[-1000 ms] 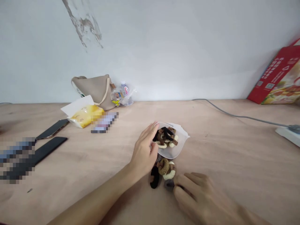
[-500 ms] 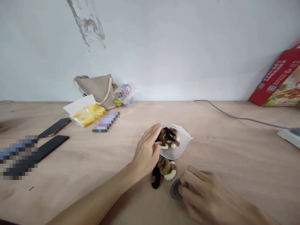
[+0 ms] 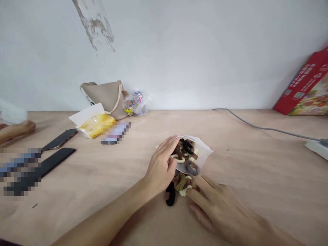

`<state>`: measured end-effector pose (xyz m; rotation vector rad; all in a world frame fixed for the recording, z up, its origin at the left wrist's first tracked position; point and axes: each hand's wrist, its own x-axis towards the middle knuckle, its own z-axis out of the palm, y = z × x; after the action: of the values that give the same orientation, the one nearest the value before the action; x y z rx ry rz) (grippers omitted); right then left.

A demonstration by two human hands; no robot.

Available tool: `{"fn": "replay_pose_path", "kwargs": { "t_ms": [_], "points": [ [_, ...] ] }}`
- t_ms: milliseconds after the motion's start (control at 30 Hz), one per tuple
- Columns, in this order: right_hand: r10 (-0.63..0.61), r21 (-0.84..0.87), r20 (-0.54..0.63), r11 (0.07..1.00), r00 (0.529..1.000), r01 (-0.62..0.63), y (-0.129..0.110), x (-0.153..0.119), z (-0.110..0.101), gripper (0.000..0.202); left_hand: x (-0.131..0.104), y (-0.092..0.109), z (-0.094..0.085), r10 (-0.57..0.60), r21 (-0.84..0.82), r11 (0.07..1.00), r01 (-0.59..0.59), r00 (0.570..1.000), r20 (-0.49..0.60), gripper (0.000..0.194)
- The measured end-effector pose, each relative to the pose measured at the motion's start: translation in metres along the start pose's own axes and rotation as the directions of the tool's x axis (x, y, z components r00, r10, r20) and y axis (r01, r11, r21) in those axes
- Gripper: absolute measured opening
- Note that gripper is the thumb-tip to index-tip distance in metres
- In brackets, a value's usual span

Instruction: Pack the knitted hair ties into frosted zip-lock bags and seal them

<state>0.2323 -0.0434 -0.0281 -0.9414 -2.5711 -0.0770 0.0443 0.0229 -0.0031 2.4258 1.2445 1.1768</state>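
My left hand [image 3: 161, 167] grips the near edge of a clear plastic bag [image 3: 204, 153] and holds its mouth open on the wooden table. Several hair ties in brown, black and cream fill the bag, and a grey hair tie [image 3: 192, 168] lies at its mouth. Just in front of the bag sits a small pile of loose hair ties [image 3: 180, 182], with a black one [image 3: 169, 198] at its left. My right hand [image 3: 220, 212] rests flat on the table with fingers spread, its fingertips touching the cream tie at the pile's right side.
A beige bag [image 3: 107, 97], a water bottle [image 3: 137, 100] and a yellow tissue pack [image 3: 93, 124] stand at the back left. Two dark phones [image 3: 55, 160] lie left. Another person's hand [image 3: 15, 130] shows at the left edge. A red box [image 3: 307, 89], grey cable [image 3: 256, 127] and power strip [image 3: 316, 148] are right.
My right hand took the grey hair tie off the table, carried it up to the bag's mouth and let it go. Another person's hand came in at the left edge.
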Motion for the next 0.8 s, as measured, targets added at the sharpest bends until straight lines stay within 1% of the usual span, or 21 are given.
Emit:
{"fn": "replay_pose_path", "kwargs": {
  "t_ms": [133, 233, 267, 333, 400, 467, 500, 533, 600, 667, 733, 800],
  "points": [
    [0.047, 0.031, -0.010, 0.998, 0.999, -0.047, 0.004, 0.002, 0.003, 0.014, 0.000, 0.000, 0.000, 0.001, -0.019, 1.000, -0.001, 1.000, -0.007, 0.066],
    [0.081, 0.042, 0.024, 0.996, 0.996, -0.082, 0.006, 0.005, 0.003, 0.013, 0.000, 0.000, 0.000, 0.011, -0.021, 1.000, -0.011, 1.000, -0.013, 0.067],
    [0.078, 0.052, 0.039, 0.995, 0.996, -0.080, 0.005, 0.006, 0.003, 0.010, -0.001, -0.001, 0.000, 0.011, -0.019, 1.000, -0.011, 1.000, -0.014, 0.067],
    [0.027, 0.079, 0.042, 0.996, 0.999, -0.030, 0.003, 0.006, 0.002, 0.006, -0.001, -0.001, 0.000, 0.007, -0.013, 1.000, -0.007, 1.000, -0.011, 0.067],
    [-0.057, 0.093, -0.011, 0.994, 0.998, 0.058, 0.002, 0.005, -0.001, 0.009, -0.001, -0.002, 0.000, 0.006, -0.007, 1.000, -0.006, 1.000, -0.007, 0.065],
    [-0.116, 0.060, -0.132, 0.990, 0.984, 0.125, 0.005, 0.005, -0.004, 0.012, -0.001, -0.002, 0.000, 0.009, -0.006, 1.000, -0.009, 1.000, -0.005, 0.065],
    [-0.118, 0.033, -0.196, 0.991, 0.974, 0.127, 0.008, 0.005, -0.005, 0.014, -0.001, -0.002, 0.000, 0.012, -0.008, 1.000, -0.012, 1.000, -0.004, 0.065],
    [-0.099, -0.001, -0.256, 0.995, 0.962, 0.102, 0.012, 0.005, -0.007, 0.014, -0.001, -0.002, 0.000, 0.016, -0.012, 1.000, -0.016, 1.000, -0.003, 0.066],
    [-0.029, -0.064, -0.329, 0.998, 0.944, 0.008, 0.020, 0.005, -0.010, 0.020, -0.001, -0.001, 0.000, 0.019, -0.019, 1.000, -0.019, 1.000, -0.002, 0.066],
    [0.020, -0.082, -0.330, 0.995, 0.944, -0.049, 0.024, 0.005, -0.011, 0.031, -0.002, 0.000, -0.001, 0.017, -0.018, 1.000, -0.017, 1.000, -0.003, 0.065],
    [-0.005, -0.044, -0.290, 0.999, 0.957, -0.008, 0.020, 0.005, -0.009, 0.030, -0.001, 0.001, -0.002, 0.014, -0.012, 1.000, -0.014, 1.000, -0.003, 0.064],
    [-0.044, 0.030, -0.199, 0.998, 0.979, 0.050, 0.011, 0.005, -0.005, 0.022, -0.001, 0.002, -0.002, 0.008, -0.007, 1.000, -0.008, 1.000, -0.005, 0.063]
  ]
}}
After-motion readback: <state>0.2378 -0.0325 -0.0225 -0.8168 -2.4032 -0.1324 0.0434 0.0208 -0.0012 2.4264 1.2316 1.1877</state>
